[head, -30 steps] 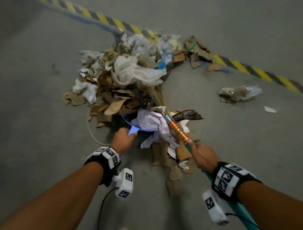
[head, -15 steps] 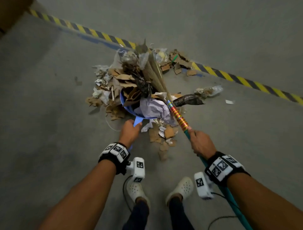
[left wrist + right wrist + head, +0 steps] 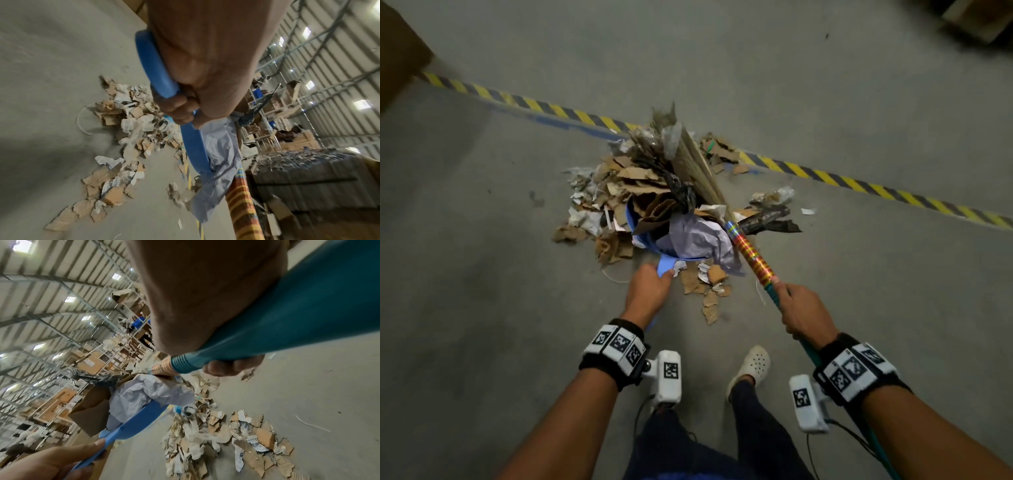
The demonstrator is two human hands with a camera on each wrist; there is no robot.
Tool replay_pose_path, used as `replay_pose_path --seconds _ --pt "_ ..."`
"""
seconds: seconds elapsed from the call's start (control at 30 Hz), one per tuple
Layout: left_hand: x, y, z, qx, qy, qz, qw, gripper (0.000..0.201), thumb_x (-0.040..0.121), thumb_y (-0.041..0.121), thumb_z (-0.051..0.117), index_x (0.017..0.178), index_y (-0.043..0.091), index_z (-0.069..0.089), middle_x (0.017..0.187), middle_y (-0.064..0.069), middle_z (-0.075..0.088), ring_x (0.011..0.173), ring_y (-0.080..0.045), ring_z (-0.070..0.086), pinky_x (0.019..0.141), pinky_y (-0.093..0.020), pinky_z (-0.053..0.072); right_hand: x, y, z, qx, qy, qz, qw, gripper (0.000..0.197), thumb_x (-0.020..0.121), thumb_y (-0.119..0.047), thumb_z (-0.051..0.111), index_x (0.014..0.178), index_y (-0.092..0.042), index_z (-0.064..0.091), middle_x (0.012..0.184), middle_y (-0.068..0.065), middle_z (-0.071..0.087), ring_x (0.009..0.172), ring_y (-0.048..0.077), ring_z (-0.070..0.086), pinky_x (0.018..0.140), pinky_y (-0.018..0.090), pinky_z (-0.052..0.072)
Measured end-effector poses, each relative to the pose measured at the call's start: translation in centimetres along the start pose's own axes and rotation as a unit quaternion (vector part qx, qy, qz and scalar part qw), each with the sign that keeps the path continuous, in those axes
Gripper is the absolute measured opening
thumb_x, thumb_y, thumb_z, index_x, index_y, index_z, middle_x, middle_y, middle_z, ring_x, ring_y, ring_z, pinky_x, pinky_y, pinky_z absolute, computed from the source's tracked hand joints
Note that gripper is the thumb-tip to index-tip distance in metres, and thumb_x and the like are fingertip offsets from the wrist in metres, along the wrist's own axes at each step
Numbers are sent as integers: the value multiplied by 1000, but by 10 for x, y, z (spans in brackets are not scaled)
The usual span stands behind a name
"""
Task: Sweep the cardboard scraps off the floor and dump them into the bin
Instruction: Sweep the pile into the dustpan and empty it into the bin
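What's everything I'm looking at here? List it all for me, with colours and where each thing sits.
Dustpan: one, blue, lifted, heaped with scraps.
Crumpled paper: one, pale lilac, in the dustpan, hanging over its rim.
Broom: one, teal handle with a striped orange band, straw head pressed on the load.
Cardboard scraps: many, brown, mixed with white paper bits, on the floor around and below the dustpan.
Hazard tape: one strip, yellow and black, across the grey floor.
Shoe: one in view, white, near bottom centre.
Left hand: grips the dustpan handle.
Right hand: grips the broom handle.
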State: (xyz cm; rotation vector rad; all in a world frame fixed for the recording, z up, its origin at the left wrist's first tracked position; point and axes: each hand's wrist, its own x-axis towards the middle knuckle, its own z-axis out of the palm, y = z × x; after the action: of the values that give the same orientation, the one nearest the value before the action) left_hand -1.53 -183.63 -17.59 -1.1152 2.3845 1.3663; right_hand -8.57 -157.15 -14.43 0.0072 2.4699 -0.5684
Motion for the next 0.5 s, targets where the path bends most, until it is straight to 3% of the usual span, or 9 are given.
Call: replay_pose_path --seconds 0.1,0.3,0.5 --pt "-12 7 -26 44 -19 39 998 35 92 30 57 102 -4 58 102 -26 62 96 -39 59 76 -41 46 -35 -9 6 23 30 27 999 55 98 -57 26 94 -14 61 71 12 63 55 25 62 44 30 52" --pt "-38 45 -64 87 -60 117 988 27 94 25 53 93 -2 53 96 -27 58 92 -40 57 63 -33 32 -92 -27 7 80 89 64 991 50 100 -48 29 92 -10 60 70 14 63 52 26 61 45 35 54" --pt "-76 86 -61 47 -88 169 981 27 93 23 53 97 -4 52 106 -27 59 96 -40 55 66 -34 35 -140 -23 -11 147 166 91 971 52 100 -52 30 93 -11 61 67 13 61 48 24 59 39 26 46"
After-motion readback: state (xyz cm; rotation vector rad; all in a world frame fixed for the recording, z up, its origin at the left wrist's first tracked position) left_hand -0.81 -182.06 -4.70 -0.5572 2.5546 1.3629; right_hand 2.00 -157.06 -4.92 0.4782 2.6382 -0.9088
